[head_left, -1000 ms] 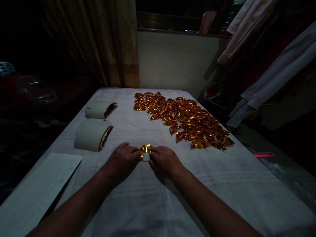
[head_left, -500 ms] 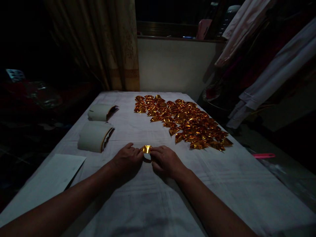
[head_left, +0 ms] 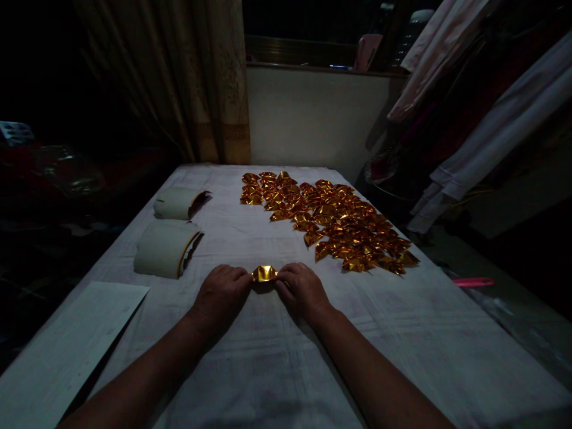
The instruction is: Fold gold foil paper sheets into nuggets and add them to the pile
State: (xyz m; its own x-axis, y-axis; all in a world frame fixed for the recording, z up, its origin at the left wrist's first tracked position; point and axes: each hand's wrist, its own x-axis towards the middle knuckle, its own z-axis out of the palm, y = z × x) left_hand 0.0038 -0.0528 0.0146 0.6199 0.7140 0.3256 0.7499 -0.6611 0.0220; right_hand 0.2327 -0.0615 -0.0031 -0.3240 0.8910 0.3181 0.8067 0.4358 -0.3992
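Observation:
A small shiny gold foil paper ingot point(head_left: 264, 273) is held between my two hands, just above the cloth-covered table. My left hand point(head_left: 224, 293) pinches its left tip, fingers closed. On the other side my right hand point(head_left: 302, 290) grips the right tip between thumb and fingers. Beyond my hands, to the right, lies a spread pile of similar folded gold ingots point(head_left: 338, 215). The underside of the held ingot is hidden from me.
Two curved stacks of pale paper sheets, a nearer stack point(head_left: 159, 249) and a farther stack point(head_left: 176, 204), lie at the left. A flat white board or sheet point(head_left: 84, 339) is at the near left. Hanging clothes point(head_left: 487, 131) and a pink handle point(head_left: 473, 282) are beyond the right edge.
The gold piece went from a narrow strip with a pale opening below to a wider ingot shape with pointed ends. My hands moved slightly apart, the left one shifting left.

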